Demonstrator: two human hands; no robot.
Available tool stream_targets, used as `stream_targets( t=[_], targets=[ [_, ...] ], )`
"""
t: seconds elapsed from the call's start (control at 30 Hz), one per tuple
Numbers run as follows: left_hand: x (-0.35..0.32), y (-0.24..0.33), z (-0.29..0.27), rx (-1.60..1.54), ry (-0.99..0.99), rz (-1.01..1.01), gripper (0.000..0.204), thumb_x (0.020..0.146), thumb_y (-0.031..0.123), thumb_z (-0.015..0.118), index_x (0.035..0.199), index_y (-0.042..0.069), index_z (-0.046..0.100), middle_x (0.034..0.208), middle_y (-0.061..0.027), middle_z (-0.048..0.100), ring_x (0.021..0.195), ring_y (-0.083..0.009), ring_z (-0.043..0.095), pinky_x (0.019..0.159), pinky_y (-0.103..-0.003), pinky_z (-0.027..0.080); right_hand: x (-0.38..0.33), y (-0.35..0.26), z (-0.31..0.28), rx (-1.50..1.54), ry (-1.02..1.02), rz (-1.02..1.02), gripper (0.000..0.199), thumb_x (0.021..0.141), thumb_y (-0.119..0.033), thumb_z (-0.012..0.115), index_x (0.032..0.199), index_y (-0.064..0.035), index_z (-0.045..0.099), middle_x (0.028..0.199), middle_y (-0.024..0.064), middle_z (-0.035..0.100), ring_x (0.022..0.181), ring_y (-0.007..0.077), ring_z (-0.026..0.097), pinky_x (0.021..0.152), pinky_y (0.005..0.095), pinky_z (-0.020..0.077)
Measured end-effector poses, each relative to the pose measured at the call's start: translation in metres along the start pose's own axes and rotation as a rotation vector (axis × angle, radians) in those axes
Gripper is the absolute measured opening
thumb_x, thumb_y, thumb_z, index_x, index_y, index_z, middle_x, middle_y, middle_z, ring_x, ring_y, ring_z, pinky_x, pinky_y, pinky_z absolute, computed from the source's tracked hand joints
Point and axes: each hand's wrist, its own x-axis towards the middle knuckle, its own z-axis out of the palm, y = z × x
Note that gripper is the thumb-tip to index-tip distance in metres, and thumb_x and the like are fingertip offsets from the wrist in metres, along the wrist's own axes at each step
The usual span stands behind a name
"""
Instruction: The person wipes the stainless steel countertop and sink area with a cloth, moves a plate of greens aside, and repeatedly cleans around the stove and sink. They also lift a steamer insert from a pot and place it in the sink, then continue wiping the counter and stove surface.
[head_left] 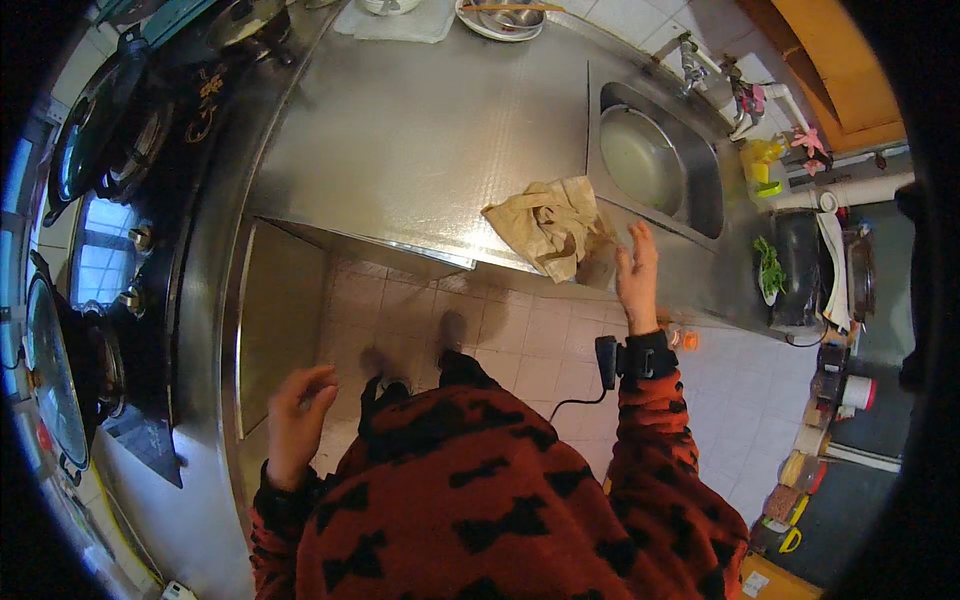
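On the front edge of the steel counter, left of the sink, lies a crumpled tan cloth or paper [547,226]; which of the two I cannot tell. Just to its right, my right hand [637,272] is raised with its fingers stretched forward and nothing in them. It looks close to the crumpled piece but apart from it. My left hand [299,418] hangs over the floor at lower left, beside the open cabinet under the counter. Its fingers are loosely bent, with the thumb apart, and I see nothing in them.
A round metal basin [640,160] sits in the sink [712,205] at right. Green leaves [769,272] lie near the right end. Bowls and a plate [500,24] stand at the back. A black gas stove [190,200] with lidded pans runs along the left. Jars [800,470] line the lower right.
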Motion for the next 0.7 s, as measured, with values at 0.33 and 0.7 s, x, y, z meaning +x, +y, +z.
stream_targets(
  t=[0.33, 0.7],
  targets=[
    [-0.003, -0.004, 0.027, -0.080, 0.042, -0.147, 0.027, 0.081, 0.005, 0.063, 0.108, 0.003, 0.061, 0.091, -0.0104, 0.064, 0.085, -0.0184, 0.061, 0.077, -0.030, 0.048, -0.007, -0.090, 0.120, -0.319, -0.580, -0.251, 0.077, 0.088, -0.053, 0.044, 0.142, -0.0035, 0.021, 0.149, 0.0222, 0.008, 0.135, 0.0440, -0.008, 0.101, 0.0636, -0.0044],
    [0.015, -0.028, -0.045, -0.129, 0.066, -0.123, 0.028, 0.085, 0.011, 0.061, 0.112, 0.004, 0.059, 0.096, -0.0074, 0.066, 0.090, -0.0153, 0.061, 0.081, -0.029, 0.047, 0.009, -0.259, 0.265, -0.235, -0.613, -0.733, 0.068, 0.089, -0.051, 0.041, 0.140, -0.0088, 0.027, 0.148, 0.0183, 0.016, 0.135, 0.0449, -0.002, 0.100, 0.0651, 0.0018]
  ],
)
